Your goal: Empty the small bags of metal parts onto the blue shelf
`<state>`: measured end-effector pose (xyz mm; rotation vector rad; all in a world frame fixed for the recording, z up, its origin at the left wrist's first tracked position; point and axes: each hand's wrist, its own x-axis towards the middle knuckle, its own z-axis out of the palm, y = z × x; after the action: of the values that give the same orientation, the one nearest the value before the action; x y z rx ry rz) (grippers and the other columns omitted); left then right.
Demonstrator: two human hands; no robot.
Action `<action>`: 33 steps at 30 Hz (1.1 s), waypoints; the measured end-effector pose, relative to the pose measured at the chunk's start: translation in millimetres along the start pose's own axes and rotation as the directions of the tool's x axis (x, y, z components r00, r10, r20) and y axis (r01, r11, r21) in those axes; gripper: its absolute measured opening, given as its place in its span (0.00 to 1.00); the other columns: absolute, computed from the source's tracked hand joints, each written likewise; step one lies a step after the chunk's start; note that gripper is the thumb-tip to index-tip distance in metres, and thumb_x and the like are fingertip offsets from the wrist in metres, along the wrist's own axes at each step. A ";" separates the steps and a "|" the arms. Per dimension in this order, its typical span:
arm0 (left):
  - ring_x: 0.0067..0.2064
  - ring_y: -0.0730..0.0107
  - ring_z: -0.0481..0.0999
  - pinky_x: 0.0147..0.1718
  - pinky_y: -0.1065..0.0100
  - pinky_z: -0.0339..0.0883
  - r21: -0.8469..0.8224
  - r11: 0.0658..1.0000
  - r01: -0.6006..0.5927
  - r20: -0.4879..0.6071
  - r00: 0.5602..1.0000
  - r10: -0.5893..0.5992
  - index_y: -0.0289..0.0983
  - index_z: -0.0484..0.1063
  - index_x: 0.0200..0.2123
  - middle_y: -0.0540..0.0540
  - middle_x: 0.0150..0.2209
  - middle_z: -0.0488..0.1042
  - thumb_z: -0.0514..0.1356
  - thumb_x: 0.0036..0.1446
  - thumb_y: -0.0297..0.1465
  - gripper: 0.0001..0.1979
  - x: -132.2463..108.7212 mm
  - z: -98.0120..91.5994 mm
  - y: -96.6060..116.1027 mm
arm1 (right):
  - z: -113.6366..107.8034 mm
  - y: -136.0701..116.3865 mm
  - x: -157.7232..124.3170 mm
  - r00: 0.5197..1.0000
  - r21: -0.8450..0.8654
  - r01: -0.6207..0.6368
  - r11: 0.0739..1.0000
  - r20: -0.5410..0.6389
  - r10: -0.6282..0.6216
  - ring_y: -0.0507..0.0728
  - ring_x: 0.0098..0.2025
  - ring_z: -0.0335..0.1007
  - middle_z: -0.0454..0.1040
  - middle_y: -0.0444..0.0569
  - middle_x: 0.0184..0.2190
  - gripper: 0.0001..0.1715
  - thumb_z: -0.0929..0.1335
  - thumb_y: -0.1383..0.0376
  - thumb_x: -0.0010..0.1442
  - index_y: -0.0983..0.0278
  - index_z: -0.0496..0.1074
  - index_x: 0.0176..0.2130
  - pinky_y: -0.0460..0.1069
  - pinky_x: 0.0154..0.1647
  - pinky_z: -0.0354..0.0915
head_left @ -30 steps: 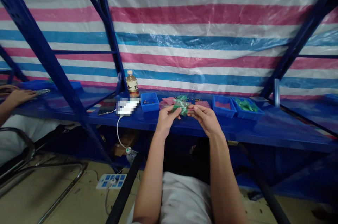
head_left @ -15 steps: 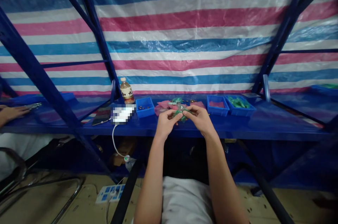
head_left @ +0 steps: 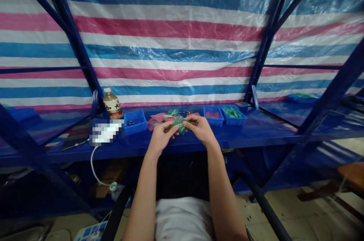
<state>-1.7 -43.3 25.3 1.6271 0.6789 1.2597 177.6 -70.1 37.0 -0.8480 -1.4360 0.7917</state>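
Green packet [head_left: 179, 124] pinched between two hands

Head view: the left hand [head_left: 160, 135] and right hand [head_left: 200, 129] both grasp it, fingers closed, just above a blue metal shelf [head_left: 256, 131]. Small blue plastic bins [head_left: 213, 116] stand on the shelf to its right, pink sheets [head_left: 153, 121] just left.

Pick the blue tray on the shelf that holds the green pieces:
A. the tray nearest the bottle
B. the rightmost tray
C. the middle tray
B: the rightmost tray is filled with green pieces, while the middle tray shows a pink-red lining and the tray nearest the bottle holds small metal parts.
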 end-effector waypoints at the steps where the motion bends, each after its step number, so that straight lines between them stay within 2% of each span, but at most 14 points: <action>1: 0.31 0.66 0.78 0.25 0.71 0.67 0.001 1.000 0.009 0.000 1.000 -0.009 0.34 0.78 0.46 0.42 0.34 0.81 0.67 0.54 0.40 0.20 0.8 0.5 0.5 | -5.9 -0.3 0.8 0.999 -0.026 -0.003 1.000 -0.054 0.001 0.55 0.32 0.73 0.77 0.47 0.30 0.19 0.74 0.52 0.52 0.63 0.77 0.36 0.49 0.33 0.70; 3: 0.32 0.65 0.78 0.25 0.72 0.67 0.002 1.000 0.024 -0.019 1.000 -0.024 0.34 0.77 0.48 0.40 0.36 0.81 0.66 0.55 0.42 0.22 2.2 -0.6 1.8 | -25.9 -1.4 1.7 0.977 -0.095 0.008 0.995 -0.212 -0.028 0.55 0.32 0.73 0.78 0.47 0.30 0.19 0.74 0.52 0.52 0.63 0.77 0.37 0.50 0.34 0.71; 5: 0.32 0.66 0.78 0.25 0.72 0.66 -0.002 1.000 0.031 -0.053 0.998 -0.031 0.34 0.77 0.48 0.39 0.37 0.81 0.64 0.56 0.44 0.22 3.1 -4.4 3.3 | -57.1 -2.4 1.1 0.903 -0.214 0.036 0.976 -0.412 -0.124 0.56 0.32 0.74 0.78 0.49 0.31 0.18 0.74 0.53 0.51 0.65 0.77 0.36 0.52 0.37 0.70; 6: 0.31 0.67 0.78 0.25 0.72 0.66 -0.006 0.999 0.035 -0.076 0.996 -0.035 0.33 0.77 0.47 0.39 0.36 0.80 0.64 0.56 0.44 0.23 3.5 -6.9 4.0 | -75.6 -2.6 0.3 0.839 -0.293 0.033 0.955 -0.512 -0.186 0.57 0.33 0.74 0.79 0.50 0.31 0.18 0.73 0.54 0.52 0.65 0.77 0.37 0.53 0.38 0.70; 7: 0.31 0.67 0.78 0.25 0.72 0.66 -0.011 0.999 0.041 -0.098 0.994 -0.041 0.33 0.77 0.47 0.39 0.35 0.80 0.64 0.56 0.45 0.23 3.7 -9.6 4.7 | -94.7 -2.4 -0.6 0.748 -0.373 0.005 0.928 -0.614 -0.251 0.58 0.33 0.74 0.79 0.51 0.31 0.18 0.73 0.55 0.51 0.66 0.77 0.36 0.53 0.38 0.70; 9: 0.31 0.67 0.78 0.25 0.72 0.65 -0.019 0.998 0.053 -0.138 0.989 -0.055 0.32 0.77 0.46 0.39 0.34 0.80 0.65 0.54 0.46 0.24 3.9 -14.4 5.9 | -130.1 -0.6 -2.2 0.563 -0.506 -0.144 0.850 -0.749 -0.350 0.60 0.34 0.74 0.78 0.53 0.30 0.16 0.72 0.57 0.50 0.67 0.77 0.34 0.54 0.40 0.69; 11: 0.30 0.68 0.77 0.24 0.72 0.65 -0.028 0.998 0.065 -0.173 0.983 -0.069 0.32 0.78 0.44 0.39 0.33 0.80 0.65 0.53 0.46 0.24 4.0 -17.7 6.9 | -155.3 3.4 -2.3 0.460 -0.544 -0.327 0.773 -0.806 -0.372 0.61 0.34 0.75 0.79 0.54 0.30 0.14 0.70 0.60 0.50 0.67 0.77 0.34 0.55 0.43 0.68; 12: 0.30 0.68 0.77 0.24 0.72 0.65 -0.035 0.997 0.068 -0.189 0.979 -0.073 0.32 0.78 0.44 0.40 0.33 0.80 0.65 0.53 0.46 0.24 4.1 -18.8 7.1 | -163.0 6.2 -1.6 0.440 -0.544 -0.399 0.738 -0.820 -0.366 0.62 0.35 0.75 0.79 0.55 0.30 0.13 0.70 0.61 0.50 0.67 0.77 0.33 0.55 0.44 0.67; 14: 0.29 0.68 0.76 0.24 0.73 0.64 -0.052 0.996 0.073 -0.213 0.974 -0.082 0.32 0.78 0.43 0.40 0.32 0.80 0.65 0.52 0.45 0.23 4.3 -20.0 6.9 | -169.1 13.1 1.1 0.440 -0.540 -0.501 0.676 -0.832 -0.338 0.63 0.36 0.74 0.79 0.56 0.31 0.12 0.69 0.61 0.51 0.66 0.76 0.33 0.56 0.45 0.66; 16: 0.29 0.69 0.76 0.24 0.73 0.64 -0.067 0.995 0.079 -0.228 0.969 -0.093 0.32 0.78 0.43 0.41 0.31 0.79 0.65 0.53 0.45 0.23 4.4 -20.6 5.4 | -167.4 20.6 4.7 0.469 -0.555 -0.550 0.624 -0.823 -0.319 0.64 0.36 0.73 0.79 0.56 0.32 0.12 0.68 0.60 0.52 0.66 0.76 0.32 0.56 0.44 0.65; 22: 0.29 0.69 0.76 0.23 0.74 0.63 -0.075 0.993 0.096 -0.244 0.963 -0.111 0.32 0.77 0.42 0.41 0.31 0.79 0.65 0.54 0.45 0.22 4.4 -22.5 -6.0 | -158.5 33.0 15.8 0.549 -0.677 -0.582 0.451 -0.736 -0.395 0.64 0.39 0.70 0.78 0.54 0.31 0.10 0.66 0.65 0.53 0.64 0.75 0.35 0.54 0.42 0.62; 27: 0.29 0.69 0.76 0.23 0.74 0.63 -0.090 0.989 0.119 -0.261 0.955 -0.139 0.33 0.78 0.40 0.41 0.31 0.79 0.65 0.52 0.46 0.22 2.8 -20.7 -9.9 | -154.5 30.1 23.4 0.616 -0.687 -0.670 0.280 -0.726 -0.307 0.67 0.42 0.69 0.77 0.59 0.33 0.11 0.66 0.68 0.51 0.66 0.75 0.36 0.59 0.45 0.61; 29: 0.28 0.70 0.75 0.22 0.74 0.62 -0.110 0.986 0.122 -0.261 0.954 -0.147 0.33 0.78 0.39 0.40 0.30 0.79 0.66 0.52 0.46 0.21 1.6 -19.6 -9.1 | -154.0 28.9 24.8 0.626 -0.678 -0.690 0.252 -0.735 -0.261 0.68 0.43 0.70 0.77 0.60 0.32 0.11 0.66 0.69 0.52 0.67 0.76 0.35 0.61 0.46 0.60; 33: 0.28 0.70 0.75 0.22 0.74 0.61 -0.137 0.983 0.123 -0.253 0.955 -0.154 0.33 0.79 0.38 0.40 0.30 0.79 0.65 0.52 0.46 0.21 -0.6 -19.8 -8.0 | -157.5 28.1 23.0 0.614 -0.638 -0.722 0.269 -0.769 -0.177 0.72 0.45 0.70 0.76 0.64 0.32 0.10 0.68 0.64 0.54 0.67 0.78 0.32 0.67 0.48 0.58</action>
<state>-19.6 -33.9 18.5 1.3032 0.8477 1.3981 336.1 -39.0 30.0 -2.1781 -0.8053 -0.3648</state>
